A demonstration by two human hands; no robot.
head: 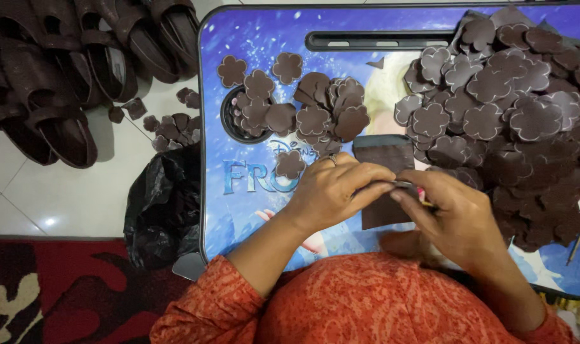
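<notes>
While the head camera looked straight down, the left hand [333, 191] and the right hand [452, 213] met fingertip to fingertip over the lap table [252, 204], both pinched shut on a thin dark strip [401, 184] lying crosswise between them. Its long axis ran left to right, with neither hand clearly nearer. Just under the hands, toward the table's near edge, lay a dark rectangular sheet [382, 156]. A small pile of brown flower cutouts [315, 108] sat near the far left corner, and a big heap of cutouts [513, 108] filled the right side. Off the table's left edge, on the white tiled floor [48, 204], were brown sandals [61, 70], a black plastic bag [162, 204] and a red rug [67, 293].
</notes>
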